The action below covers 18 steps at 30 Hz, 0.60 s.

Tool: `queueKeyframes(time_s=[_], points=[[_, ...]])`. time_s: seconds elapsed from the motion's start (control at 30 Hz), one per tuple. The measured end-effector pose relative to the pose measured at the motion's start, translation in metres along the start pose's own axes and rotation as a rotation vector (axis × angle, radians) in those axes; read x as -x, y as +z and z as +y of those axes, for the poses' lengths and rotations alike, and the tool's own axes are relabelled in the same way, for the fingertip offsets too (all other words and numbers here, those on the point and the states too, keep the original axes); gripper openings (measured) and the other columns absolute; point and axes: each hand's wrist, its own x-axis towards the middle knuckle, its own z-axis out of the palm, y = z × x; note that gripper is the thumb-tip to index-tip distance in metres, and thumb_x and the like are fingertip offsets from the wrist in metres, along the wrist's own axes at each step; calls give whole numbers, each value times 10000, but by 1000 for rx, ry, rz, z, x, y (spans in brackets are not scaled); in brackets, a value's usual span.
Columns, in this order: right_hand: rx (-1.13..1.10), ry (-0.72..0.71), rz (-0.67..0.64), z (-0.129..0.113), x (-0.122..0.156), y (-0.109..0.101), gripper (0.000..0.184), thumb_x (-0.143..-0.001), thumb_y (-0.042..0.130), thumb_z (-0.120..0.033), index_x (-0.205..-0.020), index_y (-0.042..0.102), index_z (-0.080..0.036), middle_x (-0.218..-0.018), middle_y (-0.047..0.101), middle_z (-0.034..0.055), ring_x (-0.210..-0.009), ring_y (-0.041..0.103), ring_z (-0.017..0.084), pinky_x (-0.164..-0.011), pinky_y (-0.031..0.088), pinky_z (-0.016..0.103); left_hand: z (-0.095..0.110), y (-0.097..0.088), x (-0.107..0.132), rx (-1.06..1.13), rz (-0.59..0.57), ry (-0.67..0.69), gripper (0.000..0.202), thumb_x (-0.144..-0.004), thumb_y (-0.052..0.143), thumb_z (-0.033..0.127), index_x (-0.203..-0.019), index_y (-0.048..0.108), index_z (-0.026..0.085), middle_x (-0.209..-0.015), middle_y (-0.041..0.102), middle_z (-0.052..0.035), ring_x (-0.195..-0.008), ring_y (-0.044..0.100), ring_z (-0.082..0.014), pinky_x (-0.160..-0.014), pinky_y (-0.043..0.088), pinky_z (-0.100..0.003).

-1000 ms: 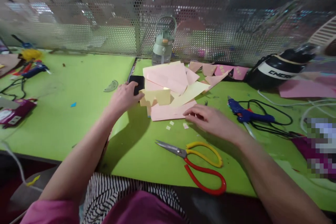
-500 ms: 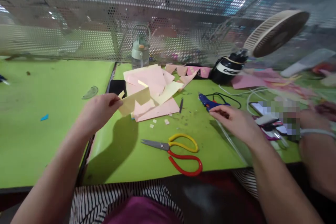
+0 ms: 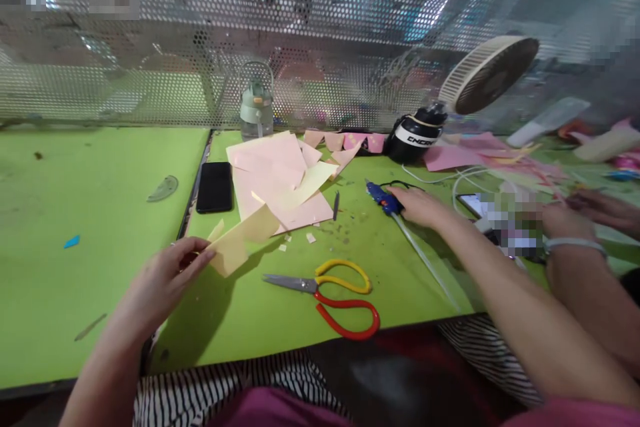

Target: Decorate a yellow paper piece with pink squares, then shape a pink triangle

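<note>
My left hand (image 3: pixel 175 270) pinches a folded strip of pale yellow paper (image 3: pixel 245 237) between thumb and fingers, holding it above the green table. At the right, my right hand (image 3: pixel 417 205) is closed round the handle of a blue hot glue gun (image 3: pixel 381 197), whose nozzle points to the far left. A long, clear glue stick (image 3: pixel 425 257) trails from the back of the gun toward the table's front edge. Between my hands lie scissors (image 3: pixel 320 287) with one yellow and one red handle, blades to the left. Pink and cream paper sheets (image 3: pixel 270 163) are piled beyond them.
A black phone (image 3: pixel 215 187) lies left of the papers, with a water bottle (image 3: pixel 257 110) behind. A fan (image 3: pixel 490 73) and a black bottle (image 3: pixel 415 137) stand at the back right. Another person's hands (image 3: pixel 570 223) are at the right, near white cables (image 3: pixel 460 180). A perforated metal screen (image 3: pixel 320 40) closes the back.
My left hand has moved down toward me with the yellow paper, uncovering the phone. My right hand has moved forward and closed round the glue gun's handle. The view has shifted slightly.
</note>
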Motion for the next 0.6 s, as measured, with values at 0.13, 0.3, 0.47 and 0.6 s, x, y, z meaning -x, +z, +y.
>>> queueKeyframes(time_s=[0.13,0.3,0.47,0.6], points=[[38,24,-19,-5,-2,-8,485,-627,580,-119,-1097,672,-200,-1032,734,118,-986,658,310,-873,498,426,4,4,-1,32,2,2,471,-865,443,644,-928,646,224,-766,689,-7,-676,615,-204,-602,427,-287],[22,93,54,-46,6,-18,339,-813,531,-274,-1110,664,-178,-1124,693,171,-1045,632,337,-880,476,463,1,8,-3,42,34,-24,479,-866,435,643,-957,642,221,-780,696,-15,-676,618,-207,-598,419,-288],[-95,145,-11,-110,-9,0,419,-882,460,-557,-802,669,-204,-811,726,117,-728,666,260,-623,471,355,-3,7,-4,32,71,-38,496,-864,435,651,-975,638,211,-782,700,-25,-682,619,-214,-598,419,-289],[-163,166,-45,-124,-24,7,252,-801,586,-412,-620,589,-236,-681,704,63,-688,661,237,-586,426,315,-6,7,-1,43,108,-22,470,-875,452,625,-970,657,213,-793,718,-28,-689,635,-216,-585,427,-284]])
